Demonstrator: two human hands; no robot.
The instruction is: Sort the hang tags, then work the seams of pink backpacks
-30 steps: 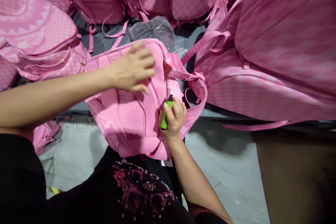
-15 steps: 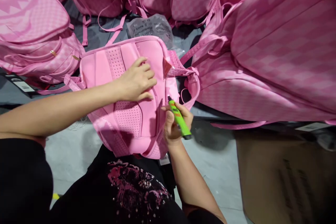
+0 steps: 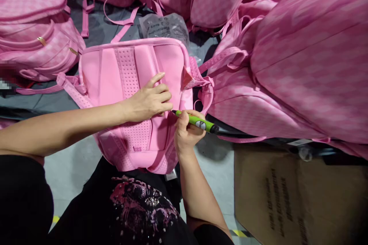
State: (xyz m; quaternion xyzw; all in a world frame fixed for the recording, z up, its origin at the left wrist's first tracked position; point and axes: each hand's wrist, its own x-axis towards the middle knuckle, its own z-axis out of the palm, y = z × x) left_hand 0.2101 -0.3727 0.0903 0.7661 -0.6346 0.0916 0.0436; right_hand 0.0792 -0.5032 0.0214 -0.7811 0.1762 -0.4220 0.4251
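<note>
A pink backpack [image 3: 169,55] lies with its padded back panel up, in front of my body. Across the panel rests my left hand [image 3: 152,101], palm down with its fingers apart and slightly bent. My right hand [image 3: 186,132] is closed around a bright green marker pen [image 3: 194,120] with a black end. The marker's dark tip points left, close beside my left fingertips and over the right part of the panel. I cannot tell whether the tip touches the fabric. A shoulder strap [image 3: 74,90] sticks out at the backpack's left side.
More pink checked backpacks stand around: one at the left [image 3: 31,42], several behind, and a large one [image 3: 299,65] at the right. A clear printed plastic bag [image 3: 165,26] lies behind the backpack. Brown cardboard [image 3: 258,199] is on the floor at the lower right.
The marker has moved left and swung flatter, its tip now beside my left fingers. My left hand stays on the panel, slightly lower. The view has shifted a little.
</note>
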